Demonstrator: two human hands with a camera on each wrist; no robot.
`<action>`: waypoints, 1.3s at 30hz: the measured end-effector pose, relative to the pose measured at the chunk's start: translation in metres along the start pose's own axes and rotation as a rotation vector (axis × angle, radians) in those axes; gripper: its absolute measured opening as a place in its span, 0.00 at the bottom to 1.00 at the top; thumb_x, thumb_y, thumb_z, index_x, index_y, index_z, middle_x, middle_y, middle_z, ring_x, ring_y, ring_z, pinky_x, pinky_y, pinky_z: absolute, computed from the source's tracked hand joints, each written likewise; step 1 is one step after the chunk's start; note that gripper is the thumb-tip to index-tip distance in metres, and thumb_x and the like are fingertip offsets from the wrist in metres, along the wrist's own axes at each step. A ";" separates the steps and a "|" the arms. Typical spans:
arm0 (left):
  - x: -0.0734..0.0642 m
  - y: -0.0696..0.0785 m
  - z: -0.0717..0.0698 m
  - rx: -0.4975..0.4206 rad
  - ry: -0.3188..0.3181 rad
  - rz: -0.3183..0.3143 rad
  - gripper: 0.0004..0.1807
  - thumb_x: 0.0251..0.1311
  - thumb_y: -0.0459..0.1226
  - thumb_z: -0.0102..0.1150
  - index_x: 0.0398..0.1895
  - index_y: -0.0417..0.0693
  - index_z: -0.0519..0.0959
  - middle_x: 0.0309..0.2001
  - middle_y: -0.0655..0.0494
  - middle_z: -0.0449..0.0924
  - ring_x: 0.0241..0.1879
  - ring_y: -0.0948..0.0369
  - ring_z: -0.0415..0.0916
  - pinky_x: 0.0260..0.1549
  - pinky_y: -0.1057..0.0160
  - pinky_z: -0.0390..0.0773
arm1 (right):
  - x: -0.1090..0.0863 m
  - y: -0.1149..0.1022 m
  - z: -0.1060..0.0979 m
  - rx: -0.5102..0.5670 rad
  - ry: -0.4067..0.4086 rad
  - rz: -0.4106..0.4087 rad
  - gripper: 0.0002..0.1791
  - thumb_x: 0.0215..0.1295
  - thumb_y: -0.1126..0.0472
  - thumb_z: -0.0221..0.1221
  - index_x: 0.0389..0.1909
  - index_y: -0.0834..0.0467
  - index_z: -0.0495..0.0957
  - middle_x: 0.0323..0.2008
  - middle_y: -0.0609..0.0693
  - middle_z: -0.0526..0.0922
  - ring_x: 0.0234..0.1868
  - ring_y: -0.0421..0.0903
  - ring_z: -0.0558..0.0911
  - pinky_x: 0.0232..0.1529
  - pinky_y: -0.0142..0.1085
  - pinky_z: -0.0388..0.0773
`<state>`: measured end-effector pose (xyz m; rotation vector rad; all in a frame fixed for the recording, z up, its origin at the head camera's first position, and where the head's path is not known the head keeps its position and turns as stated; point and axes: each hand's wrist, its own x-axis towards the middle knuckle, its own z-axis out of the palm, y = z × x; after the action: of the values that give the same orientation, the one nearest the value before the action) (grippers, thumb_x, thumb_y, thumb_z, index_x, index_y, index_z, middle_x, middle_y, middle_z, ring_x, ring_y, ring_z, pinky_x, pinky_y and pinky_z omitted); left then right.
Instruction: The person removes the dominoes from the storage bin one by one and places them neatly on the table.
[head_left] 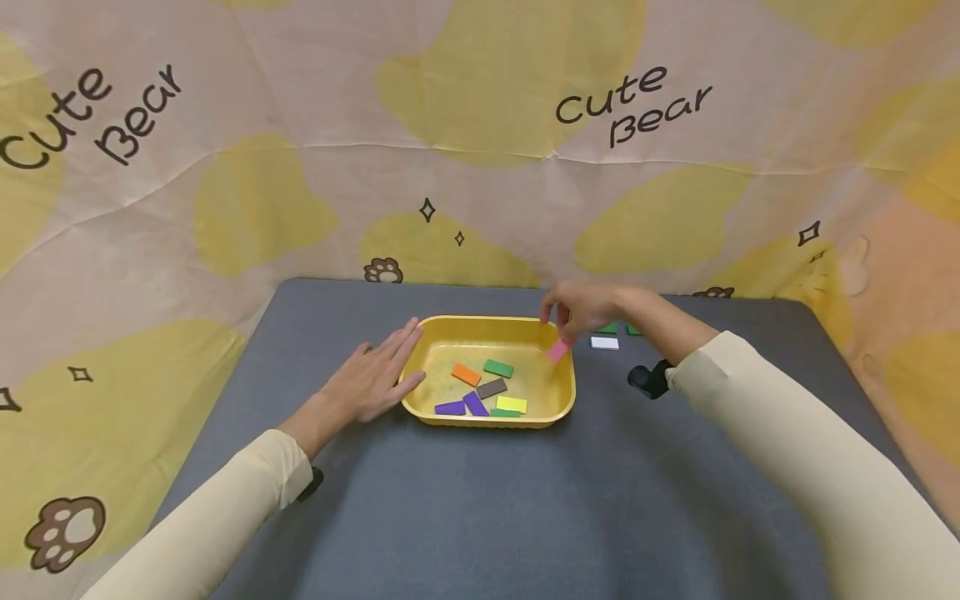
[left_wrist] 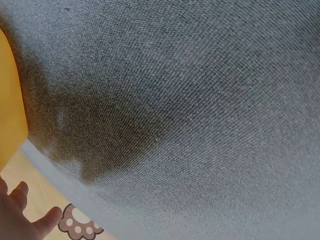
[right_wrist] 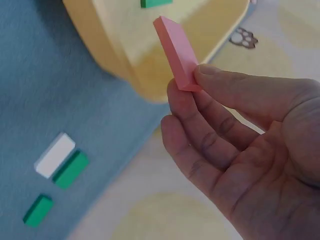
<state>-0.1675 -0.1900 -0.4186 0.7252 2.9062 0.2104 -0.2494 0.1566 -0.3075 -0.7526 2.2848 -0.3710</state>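
A pink domino-like block [right_wrist: 177, 55] is pinched between the thumb and fingers of my right hand [head_left: 583, 308], at the right end of a yellow tray [head_left: 480, 421]. My left hand [head_left: 371, 375] lies with fingers extended at the tray's left rim. Inside the tray are an orange block [head_left: 466, 374], a green block [head_left: 498, 368], a dark grey block [head_left: 492, 388], a yellow block [head_left: 512, 404], two purple blocks [head_left: 450, 408] and another green block [head_left: 505, 413] by the near wall. The left wrist view catches only part of the left hand [left_wrist: 22, 215].
Right of the tray, a white block [right_wrist: 55, 155] and two green blocks [right_wrist: 70, 169] lie on the grey table [head_left: 480, 508]. In the head view the right forearm partly covers them. A printed cloth [head_left: 480, 100] hangs behind the table.
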 end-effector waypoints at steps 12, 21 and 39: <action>-0.002 0.000 0.001 -0.006 0.006 0.008 0.43 0.73 0.57 0.41 0.81 0.47 0.40 0.81 0.52 0.38 0.76 0.51 0.50 0.65 0.35 0.57 | -0.032 0.044 -0.016 0.075 0.156 -0.070 0.17 0.61 0.76 0.55 0.52 0.72 0.74 0.39 0.62 0.83 0.39 0.52 0.82 0.41 0.42 0.81; -0.002 0.000 0.001 0.005 0.011 0.005 0.43 0.73 0.57 0.41 0.81 0.48 0.40 0.81 0.52 0.38 0.76 0.51 0.51 0.65 0.35 0.58 | -0.049 0.080 -0.014 0.082 0.266 -0.058 0.15 0.62 0.76 0.57 0.50 0.73 0.76 0.40 0.61 0.83 0.42 0.55 0.82 0.43 0.46 0.81; 0.001 0.001 -0.001 -0.004 -0.002 0.002 0.44 0.73 0.57 0.42 0.81 0.47 0.40 0.81 0.52 0.38 0.76 0.51 0.51 0.65 0.35 0.58 | -0.051 0.157 0.032 0.133 0.499 0.011 0.09 0.58 0.77 0.62 0.40 0.76 0.78 0.31 0.62 0.84 0.34 0.55 0.82 0.35 0.41 0.80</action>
<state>-0.1679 -0.1890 -0.4170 0.7279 2.9025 0.2162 -0.2618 0.3096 -0.3748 -0.6296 2.6881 -0.7688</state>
